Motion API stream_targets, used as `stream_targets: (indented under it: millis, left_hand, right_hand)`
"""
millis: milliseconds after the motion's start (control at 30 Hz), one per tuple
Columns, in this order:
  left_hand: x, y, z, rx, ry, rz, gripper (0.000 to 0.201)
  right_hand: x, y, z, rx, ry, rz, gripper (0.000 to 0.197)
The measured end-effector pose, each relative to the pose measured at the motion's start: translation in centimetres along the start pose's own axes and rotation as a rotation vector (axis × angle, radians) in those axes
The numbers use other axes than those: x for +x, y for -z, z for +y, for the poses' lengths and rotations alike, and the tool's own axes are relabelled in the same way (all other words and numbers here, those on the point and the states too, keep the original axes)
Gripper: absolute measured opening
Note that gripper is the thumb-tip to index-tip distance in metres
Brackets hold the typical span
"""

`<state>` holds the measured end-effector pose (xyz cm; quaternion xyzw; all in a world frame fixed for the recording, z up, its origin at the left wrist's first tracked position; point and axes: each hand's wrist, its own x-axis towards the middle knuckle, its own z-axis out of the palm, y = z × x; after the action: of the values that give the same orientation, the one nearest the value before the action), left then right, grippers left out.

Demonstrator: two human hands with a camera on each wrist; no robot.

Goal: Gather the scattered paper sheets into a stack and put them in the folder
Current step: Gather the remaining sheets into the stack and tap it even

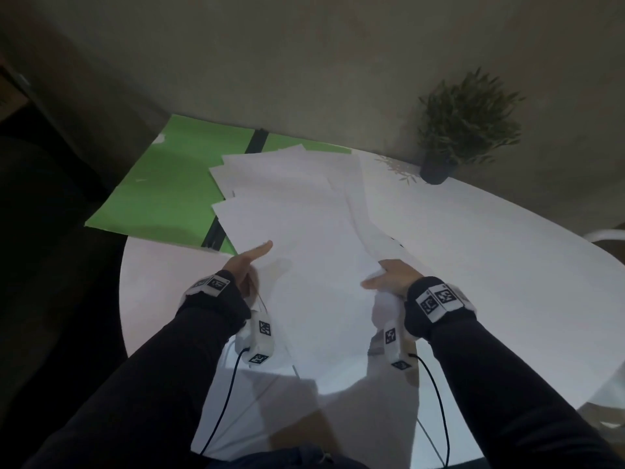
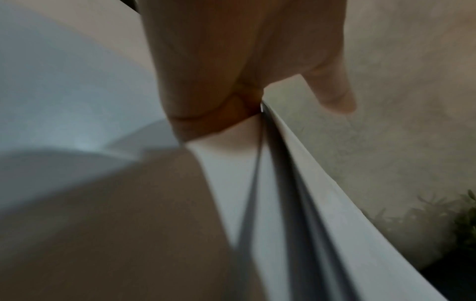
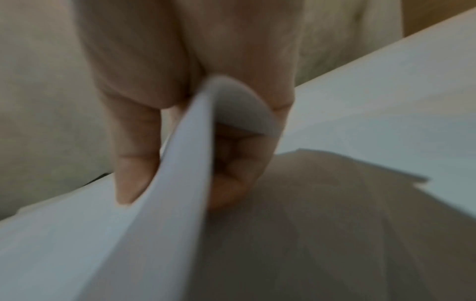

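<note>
Both my hands hold a loose, fanned bundle of white paper sheets [image 1: 304, 228] lifted a little over the white round table [image 1: 490, 252]. My left hand [image 1: 249, 265] grips the bundle's left edge, thumb on top and fingers underneath [image 2: 206, 114]. My right hand [image 1: 389, 277] pinches the right edge, with the thumb [image 3: 131, 167] on one side and curled fingers [image 3: 237, 175] on the other. The sheet corners are not lined up. An open green folder [image 1: 162, 184] with a black band [image 1: 257, 140] lies at the far left, partly under the sheets' far end.
A small potted plant [image 1: 463, 126] stands at the table's far right, against the wall. The folder overhangs the table's left edge. Cables run from both wrists towards my body.
</note>
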<state>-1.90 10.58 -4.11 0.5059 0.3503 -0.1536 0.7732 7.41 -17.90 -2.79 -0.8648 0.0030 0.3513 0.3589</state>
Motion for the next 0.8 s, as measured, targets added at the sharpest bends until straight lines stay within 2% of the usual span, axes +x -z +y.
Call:
stream_targets:
  millis: [67, 100, 167, 200, 233, 300, 333, 400, 433, 467, 533, 567, 600, 700, 733, 800]
  left_hand:
    - [1.1, 0.7, -0.6, 0.118, 0.004, 0.084, 0.078]
    - [0.8, 0.4, -0.4, 0.173, -0.019, 0.112, 0.074]
    - [0.0, -0.1, 0.2, 0.226, -0.071, 0.139, 0.039]
    - [-0.6, -0.8, 0.6, 0.205, -0.111, 0.139, 0.023]
    - [-0.9, -1.1, 1.0, 0.154, -0.168, 0.123, 0.024]
    - [-2.0, -1.5, 1.8, 0.106, -0.275, 0.028, 0.038]
    - [-2.3, -1.2, 2.3, 0.116, -0.312, -0.027, 0.038]
    - [-2.5, -1.0, 3.3, 0.151, -0.335, -0.114, 0.041]
    - [-2.6, -1.3, 4.0, 0.166, -0.356, -0.117, 0.042]
    - [-2.6, -1.6, 4.8, 0.173, -0.398, -0.084, 0.046]
    - [-3.1, -2.5, 6.4, 0.17, -0.483, 0.021, 0.079]
    - [-3.3, -2.8, 7.1, 0.15, -0.544, 0.043, 0.094]
    - [-3.8, -3.4, 7.9, 0.132, -0.602, 0.037, 0.097]
    - [-6.7, -5.5, 9.8, 0.109, -0.708, 0.044, 0.073]
    - [-6.9, -6.1, 10.1, 0.105, -0.75, 0.096, 0.074]
    - [-7.4, -7.1, 10.2, 0.07, -0.786, 0.176, 0.088]
  right_hand:
    - [0.6, -0.4, 0.0, -0.011, -0.002, -0.011, 0.076]
    - [0.9, -0.4, -0.2, -0.06, -0.011, -0.014, 0.068]
    - [1.1, -0.1, -0.8, -0.178, -0.009, 0.031, 0.041]
    - [1.1, 0.1, -1.2, -0.165, 0.022, 0.093, 0.04]
    - [0.9, 0.3, -1.7, -0.076, 0.052, 0.17, 0.044]
    - [0.4, 1.1, -2.3, 0.174, 0.048, 0.309, 0.071]
    - [0.1, 1.5, -2.5, 0.294, 0.065, 0.312, 0.082]
    - [-0.7, 1.9, -3.0, 0.472, 0.121, 0.196, 0.099]
    - [-1.2, 1.8, -3.7, 0.498, 0.148, 0.141, 0.099]
    - [-1.9, 1.7, -4.5, 0.528, 0.194, 0.119, 0.088]
    - [-3.0, 1.6, -6.3, 0.589, 0.271, 0.196, 0.049]
    - [-3.6, 1.7, -7.3, 0.624, 0.307, 0.248, 0.036]
    - [-4.3, 1.9, -8.2, 0.64, 0.353, 0.303, 0.028]
    - [-5.6, 2.0, -10.5, 0.637, 0.455, 0.474, 0.022]
    - [-5.9, 1.7, -11.2, 0.647, 0.473, 0.525, 0.023]
    - [-6.2, 0.8, -12.2, 0.709, 0.494, 0.599, 0.022]
